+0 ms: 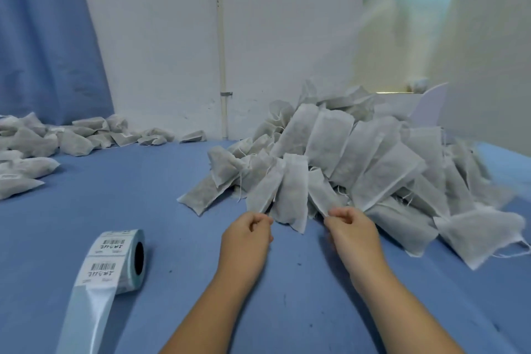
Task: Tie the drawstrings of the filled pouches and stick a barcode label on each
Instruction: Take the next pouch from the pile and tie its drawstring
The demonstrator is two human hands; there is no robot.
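Strings come first: the left hand (248,234) and right hand (352,227) each pinch a thin drawstring of a white cloth pouch (290,190) mid blue counter (161,195). Pull evenly, knot snugly. The barcode label roll (115,259) waits near the left edge.

A heap of grey-white filled pouches (359,158) lies at centre right, loose drawstrings trailing. More pouches (43,141) lie far left. A barcode label roll (120,259) stands near left, its strip unrolled.

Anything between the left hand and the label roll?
Nothing visible. The label roll lies on bare blue table to the left of the left hand, which is closed near the pouch pile, as is the right hand.
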